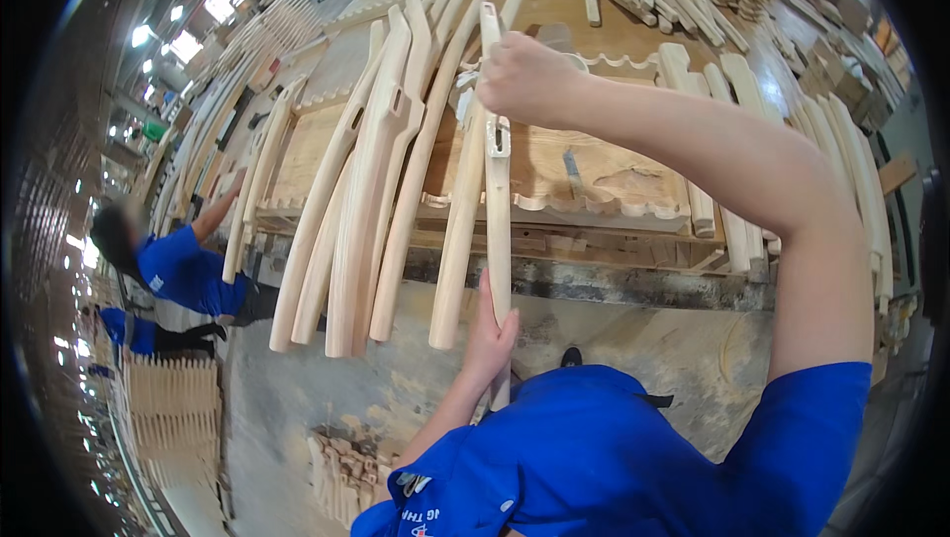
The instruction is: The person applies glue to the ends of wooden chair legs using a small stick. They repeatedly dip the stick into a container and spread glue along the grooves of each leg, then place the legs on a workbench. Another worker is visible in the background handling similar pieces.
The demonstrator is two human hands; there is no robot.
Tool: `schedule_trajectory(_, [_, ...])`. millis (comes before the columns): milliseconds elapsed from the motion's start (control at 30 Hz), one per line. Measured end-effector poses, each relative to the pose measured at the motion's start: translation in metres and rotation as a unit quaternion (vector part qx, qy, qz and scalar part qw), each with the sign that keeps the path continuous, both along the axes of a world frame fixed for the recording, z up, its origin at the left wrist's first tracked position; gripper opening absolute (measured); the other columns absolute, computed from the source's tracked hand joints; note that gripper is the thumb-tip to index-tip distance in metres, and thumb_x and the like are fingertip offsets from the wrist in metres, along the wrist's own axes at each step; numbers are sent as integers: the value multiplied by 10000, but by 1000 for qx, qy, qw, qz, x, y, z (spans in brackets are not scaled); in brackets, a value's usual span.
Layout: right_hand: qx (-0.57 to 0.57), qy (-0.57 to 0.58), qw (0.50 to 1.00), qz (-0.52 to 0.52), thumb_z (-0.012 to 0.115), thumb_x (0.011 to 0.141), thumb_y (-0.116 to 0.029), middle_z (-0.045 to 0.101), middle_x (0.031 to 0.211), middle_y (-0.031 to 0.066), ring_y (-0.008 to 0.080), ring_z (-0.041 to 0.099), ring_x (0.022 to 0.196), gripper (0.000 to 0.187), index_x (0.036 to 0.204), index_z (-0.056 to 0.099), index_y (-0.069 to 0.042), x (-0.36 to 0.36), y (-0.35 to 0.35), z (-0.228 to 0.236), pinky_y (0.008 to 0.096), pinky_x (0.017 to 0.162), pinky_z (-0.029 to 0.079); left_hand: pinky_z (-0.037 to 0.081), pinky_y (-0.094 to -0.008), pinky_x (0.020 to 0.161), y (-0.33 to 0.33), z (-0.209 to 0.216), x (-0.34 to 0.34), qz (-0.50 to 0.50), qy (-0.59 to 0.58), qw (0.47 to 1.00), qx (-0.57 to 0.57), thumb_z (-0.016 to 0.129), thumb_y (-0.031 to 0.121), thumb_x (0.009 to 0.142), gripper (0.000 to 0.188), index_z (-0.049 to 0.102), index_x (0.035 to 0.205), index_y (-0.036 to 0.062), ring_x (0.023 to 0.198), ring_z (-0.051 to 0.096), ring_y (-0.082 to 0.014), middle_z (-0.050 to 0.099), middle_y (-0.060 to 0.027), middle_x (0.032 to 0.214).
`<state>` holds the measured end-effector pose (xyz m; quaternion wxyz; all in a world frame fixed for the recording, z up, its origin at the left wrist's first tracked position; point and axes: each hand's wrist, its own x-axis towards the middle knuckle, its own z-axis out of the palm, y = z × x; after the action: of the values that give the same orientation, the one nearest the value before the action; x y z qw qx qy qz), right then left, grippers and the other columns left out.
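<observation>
A long, pale wooden chair leg (498, 210) with a slot in its side runs upright in front of me, its lower end close to my body. My left hand (490, 334) is wrapped round its lower part. Near its top, my right hand (524, 80) is closed in a fist against the wood and covers part of it. What the fist itself grips is hidden. Left of this piece, several similar wooden legs (366, 210) lean side by side across the bench, some with slots. A small white scrap (463, 101) lies beside the fist.
The wooden bench (594, 166) has scalloped strips along its edges and a flat metal blade (572, 169) on top. More legs (703, 131) lie at right. Two people in blue work at left, the nearer person (193, 270) by the bench. Stacked pieces (173, 403) stand behind them; cut blocks (346, 473) lie below.
</observation>
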<state>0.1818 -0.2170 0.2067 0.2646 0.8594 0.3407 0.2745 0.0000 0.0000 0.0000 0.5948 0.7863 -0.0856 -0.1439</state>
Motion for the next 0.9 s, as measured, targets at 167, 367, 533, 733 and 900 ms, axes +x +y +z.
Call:
schedule_trajectory(167, [-13,118,986,-119,656,739,-132,650,692,19,185,649,704,39,734,686,-107,-5,23,8,325,557,441,248,-367,1017,-10,-15,-6,21,-37,999,24,517,139,890,729,94,1470,17,1249,270,-310,269,-217,1376])
schedule_trajectory(367, [-2,183,968,-170,665,730,-131,692,798,72,237,673,740,106,812,711,-82,7,22,32,348,612,533,427,-253,496,1,-18,-1,10,-80,994,76,504,101,890,760,48,1498,146,547,476,-107,542,-60,805])
schedule_trajectory(533, [130,248,935,-218,674,726,-221,689,860,78,244,660,805,176,855,713,-107,20,-41,33,392,659,515,338,-345,883,-3,-11,0,-3,-21,1000,20,508,121,887,749,64,1490,100,1078,379,-262,371,-184,1236])
schedule_trajectory(733, [454,332,797,-221,586,829,-432,637,698,97,221,613,691,387,802,672,-55,-2,-92,-42,355,631,470,480,-330,712,1,-5,0,8,51,998,-23,511,120,889,761,56,1497,150,848,577,-225,481,-187,1235])
schedule_trajectory(900, [622,336,694,-135,585,858,-385,586,648,75,163,528,618,378,806,650,-17,-6,-87,-129,340,592,419,428,-265,481,-2,-5,1,3,54,996,-75,506,114,897,759,45,1498,175,533,480,-110,542,-71,829])
